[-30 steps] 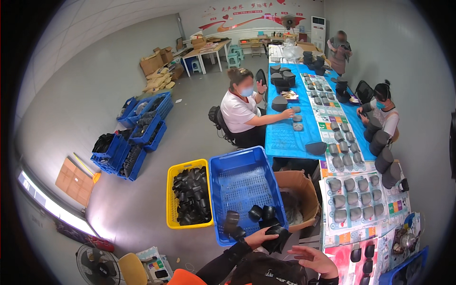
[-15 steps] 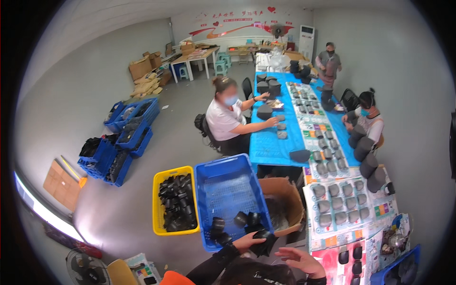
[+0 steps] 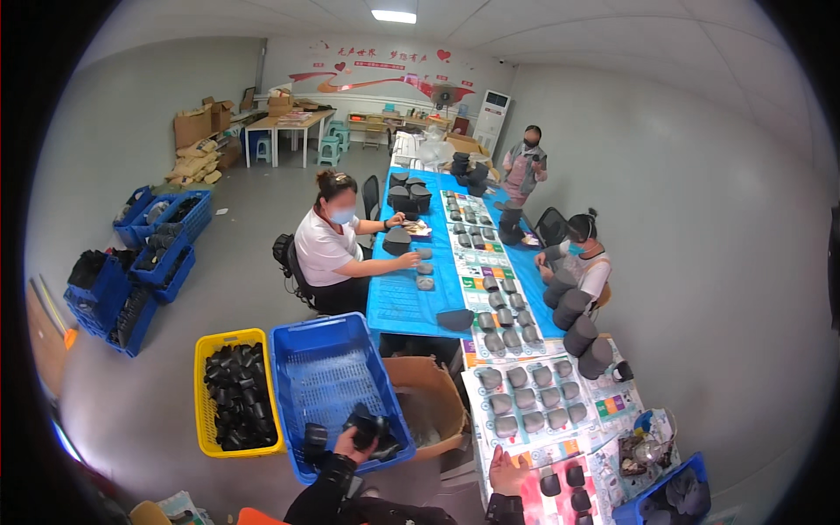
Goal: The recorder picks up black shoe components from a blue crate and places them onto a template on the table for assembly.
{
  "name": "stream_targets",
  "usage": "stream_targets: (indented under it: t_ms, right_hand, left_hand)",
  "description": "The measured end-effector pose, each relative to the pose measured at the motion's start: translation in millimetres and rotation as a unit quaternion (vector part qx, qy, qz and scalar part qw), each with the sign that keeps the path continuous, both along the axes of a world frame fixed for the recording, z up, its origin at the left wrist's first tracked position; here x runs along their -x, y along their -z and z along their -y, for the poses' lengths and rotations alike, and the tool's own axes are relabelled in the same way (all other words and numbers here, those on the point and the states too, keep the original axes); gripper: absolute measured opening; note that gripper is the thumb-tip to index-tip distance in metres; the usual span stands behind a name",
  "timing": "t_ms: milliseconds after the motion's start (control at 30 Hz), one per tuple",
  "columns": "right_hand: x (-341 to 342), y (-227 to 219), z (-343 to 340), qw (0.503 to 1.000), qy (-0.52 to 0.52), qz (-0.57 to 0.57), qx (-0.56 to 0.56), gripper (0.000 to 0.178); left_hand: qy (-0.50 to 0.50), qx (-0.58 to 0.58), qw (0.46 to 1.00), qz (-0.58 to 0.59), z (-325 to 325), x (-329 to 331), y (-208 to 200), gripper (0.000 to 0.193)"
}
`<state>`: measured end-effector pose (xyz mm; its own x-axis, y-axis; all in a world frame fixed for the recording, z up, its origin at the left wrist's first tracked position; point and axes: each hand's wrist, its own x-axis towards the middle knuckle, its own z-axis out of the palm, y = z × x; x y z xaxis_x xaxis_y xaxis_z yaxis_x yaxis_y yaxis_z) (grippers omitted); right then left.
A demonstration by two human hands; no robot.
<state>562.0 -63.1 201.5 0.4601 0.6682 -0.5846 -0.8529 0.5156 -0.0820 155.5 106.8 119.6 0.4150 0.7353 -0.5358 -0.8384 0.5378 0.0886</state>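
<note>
My left hand (image 3: 350,446) reaches over the near part of a blue plastic crate (image 3: 332,337), fingers closed round a black curved piece (image 3: 365,423). A few more black pieces (image 3: 315,437) lie in the crate's near end, partly hidden by the hand. My right hand (image 3: 507,475) is empty, palm up with fingers apart, at the near left edge of the table. Beside it, short black curved pieces (image 3: 575,475) rest on a red and white printed sheet (image 3: 534,503).
A yellow crate (image 3: 201,394) full of black pieces stands left of the blue one. A cardboard box (image 3: 437,394) sits between crate and table. Rows of grey caps (image 3: 534,422) cover the sheets. Co-workers sit at the blue-covered table (image 3: 420,306); another person (image 3: 525,166) stands behind.
The view has turned to the right. My left hand has moved farther over the blue crate with the black piece. The right hand has moved away from it, toward the table.
</note>
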Motion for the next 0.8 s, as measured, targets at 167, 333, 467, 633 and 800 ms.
stream_targets:
  t_ms: [167,333,467,633,800]
  right_hand:
    - [-10,39,10,0.993,0.063,0.006,0.097,0.080]
    - [-19,48,15,0.996,0.042,-0.005,0.084,0.081]
    - [-15,40,11,0.997,0.028,-0.001,0.077,0.081]
    - [-9,24,6,0.998,0.021,-0.013,0.065,0.081]
    - [-7,19,8,0.998,0.021,-0.010,0.063,0.080]
  left_hand:
    - [-0.086,-0.009,0.996,-0.038,12,46,12,0.027]
    - [-0.103,-0.004,0.992,-0.075,27,65,15,0.026]
    - [-0.093,0.001,0.992,-0.090,25,68,13,0.026]
    - [-0.078,-0.023,0.994,-0.072,19,57,15,0.028]
    - [0.002,-0.047,0.996,-0.078,20,37,3,0.036]
